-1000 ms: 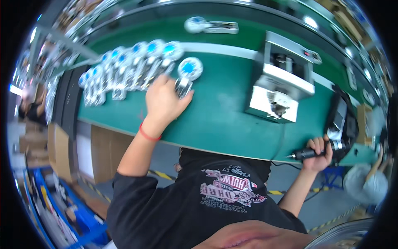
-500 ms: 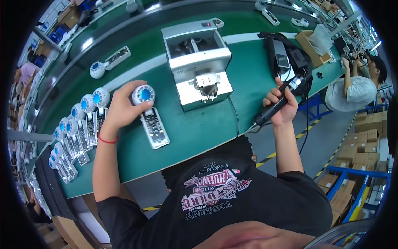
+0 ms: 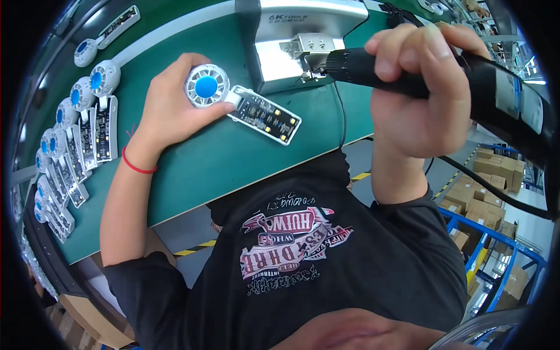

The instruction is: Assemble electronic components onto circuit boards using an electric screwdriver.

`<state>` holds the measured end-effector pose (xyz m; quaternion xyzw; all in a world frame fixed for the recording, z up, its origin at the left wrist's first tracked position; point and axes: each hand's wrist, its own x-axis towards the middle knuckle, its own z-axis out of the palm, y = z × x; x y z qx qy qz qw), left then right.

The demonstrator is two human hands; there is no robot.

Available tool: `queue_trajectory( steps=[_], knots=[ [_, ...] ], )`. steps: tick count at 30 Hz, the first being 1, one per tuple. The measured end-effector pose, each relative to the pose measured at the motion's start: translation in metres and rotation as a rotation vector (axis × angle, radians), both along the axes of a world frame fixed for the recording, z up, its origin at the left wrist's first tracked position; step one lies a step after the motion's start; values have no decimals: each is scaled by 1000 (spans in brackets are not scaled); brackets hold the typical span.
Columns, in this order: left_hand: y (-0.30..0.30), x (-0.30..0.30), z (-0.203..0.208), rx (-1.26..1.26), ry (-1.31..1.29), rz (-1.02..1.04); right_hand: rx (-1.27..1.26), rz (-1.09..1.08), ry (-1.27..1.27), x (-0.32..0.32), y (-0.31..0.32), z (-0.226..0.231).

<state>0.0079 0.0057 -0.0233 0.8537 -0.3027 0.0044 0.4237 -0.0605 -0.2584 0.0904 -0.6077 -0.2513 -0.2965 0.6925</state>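
My left hand (image 3: 166, 108) is wrapped round the round head of a white handheld fan (image 3: 233, 90) with a blue centre. The fan's handle has no cover on its upper side and shows a dark circuit board; it points right and toward me over the green bench. In my right hand (image 3: 423, 102) is a black electric screwdriver (image 3: 361, 70), held nearly level. Its tip is at the metal outlet of a silver screw feeder (image 3: 274, 58); I cannot make out whether a screw is on it.
At the left, several similar fans (image 3: 105, 125) lie in an overlapping row on the green bench (image 3: 204, 169). Another fan (image 3: 86, 52) lies at the far left, beyond a white strip. A black cable (image 3: 496, 189) hangs at the right. Cardboard boxes (image 3: 496, 169) are stacked beyond the bench.
My right hand has raised the screwdriver and brought it left to the feeder. The fan's handle has swung to the right in my left hand. The view has shifted nearer the bench.
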Motion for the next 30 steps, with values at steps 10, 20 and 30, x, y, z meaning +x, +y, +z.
queue_trajectory(
  steps=[10,20,30],
  knots=[
    [-2,-4,-3,-11,-183,-57,-19,231,108,0,22,-15],
    [-1,-5,-8,60,-250,-78,-25,219,208,-4,47,-34],
    [-1,-7,-11,19,-201,-93,-49,249,232,3,52,-37]
  ],
)
